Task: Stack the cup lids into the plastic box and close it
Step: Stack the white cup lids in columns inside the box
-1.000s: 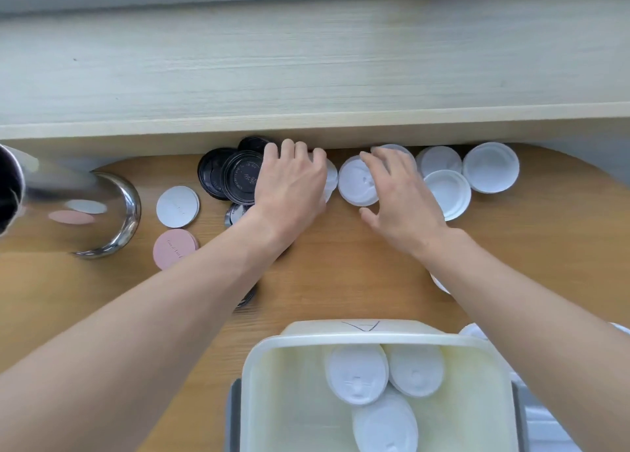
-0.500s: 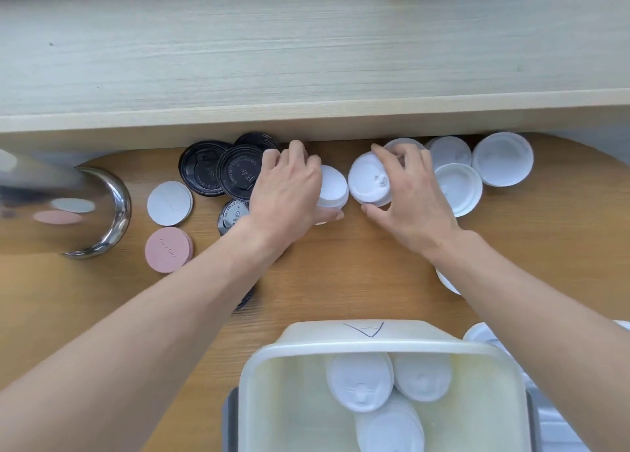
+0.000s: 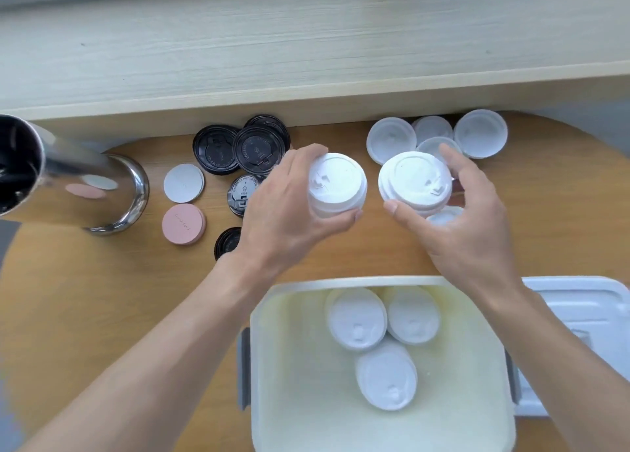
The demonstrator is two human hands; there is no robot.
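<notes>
White, black and pink lids on wood

White lids (image 3: 356, 318) lie in the cream box (image 3: 306, 376); far left, black lids (image 3: 258, 149), one pink disc (image 3: 183, 224), a mirror-silver cylinder (image 3: 78, 185).

Both forearms outstretched, left hand (image 3: 293, 209) and right hand (image 3: 467, 220) each with curled grip.

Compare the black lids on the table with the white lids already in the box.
The black lids lie loose on the wooden table, overlapping by the shelf; the white lids in the box stand as three stacks inside the plastic box. The black lids carry pale print; the white lids look plain. Both are round.
</notes>
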